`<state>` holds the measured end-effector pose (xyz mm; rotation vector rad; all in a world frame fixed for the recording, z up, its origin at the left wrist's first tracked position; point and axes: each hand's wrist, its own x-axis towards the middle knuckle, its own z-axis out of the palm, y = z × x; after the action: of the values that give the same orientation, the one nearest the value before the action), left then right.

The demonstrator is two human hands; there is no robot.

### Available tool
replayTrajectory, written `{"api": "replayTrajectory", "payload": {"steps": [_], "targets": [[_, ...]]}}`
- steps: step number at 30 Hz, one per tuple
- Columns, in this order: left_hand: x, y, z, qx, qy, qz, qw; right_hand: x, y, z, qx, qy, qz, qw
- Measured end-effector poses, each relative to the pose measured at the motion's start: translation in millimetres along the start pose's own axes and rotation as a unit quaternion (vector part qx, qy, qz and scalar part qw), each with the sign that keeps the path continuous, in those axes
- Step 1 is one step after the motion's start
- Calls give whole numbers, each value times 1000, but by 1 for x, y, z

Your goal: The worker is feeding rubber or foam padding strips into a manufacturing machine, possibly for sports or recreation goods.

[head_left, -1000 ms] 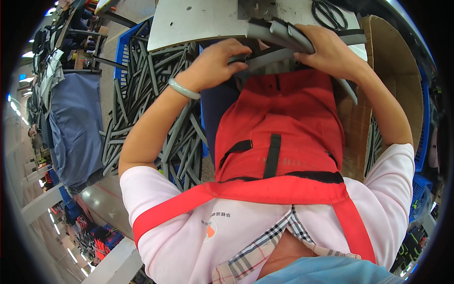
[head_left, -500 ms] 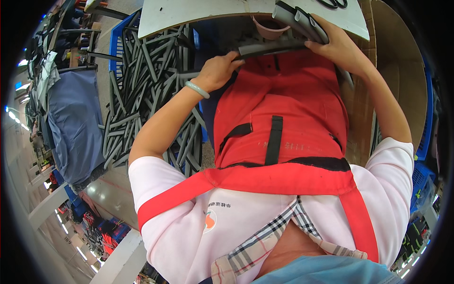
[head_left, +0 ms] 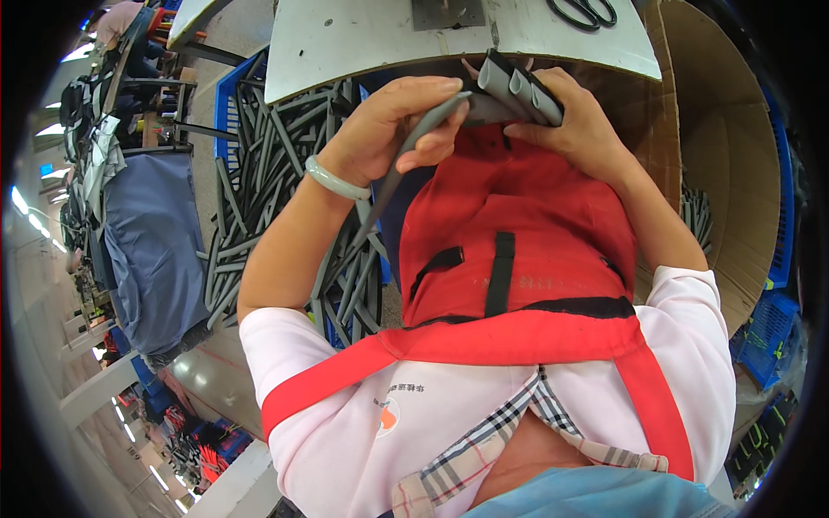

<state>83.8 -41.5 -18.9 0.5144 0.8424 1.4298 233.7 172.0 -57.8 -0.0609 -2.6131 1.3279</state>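
Head view: left fingers (head_left: 439,142) half-curled on strip (head_left: 408,155), right fingers (head_left: 530,132) closed round tubes (head_left: 534,99); table edge (head_left: 371,65) near, open surface (head_left: 363,30) beyond.

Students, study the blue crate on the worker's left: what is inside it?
A loose pile of grey and black strips lies in the blue crate. The pile covers the crate's bottom, and the left forearm hides some strips.

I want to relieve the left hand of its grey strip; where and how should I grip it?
Pinch the grey strip by its lower stretch, probably from the person's right: it is slim, the left hand holds it nearer its upper end, and the left forearm lies on its other side.
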Motion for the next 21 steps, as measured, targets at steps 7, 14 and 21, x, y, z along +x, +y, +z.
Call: {"api": "replayTrajectory", "payload": {"steps": [7, 14, 21], "targets": [[-7, 36, 15, 365, 175, -4, 914, 12, 8, -40, -183, 73, -142, 970], [23, 50, -14, 544, 268, 169, 777, 57, -3, -77, -262, 43, -80, 961], [50, 78, -44, 509, 283, 162, 797, 94, -12, -85, -204, 22, 67, 976]]}}
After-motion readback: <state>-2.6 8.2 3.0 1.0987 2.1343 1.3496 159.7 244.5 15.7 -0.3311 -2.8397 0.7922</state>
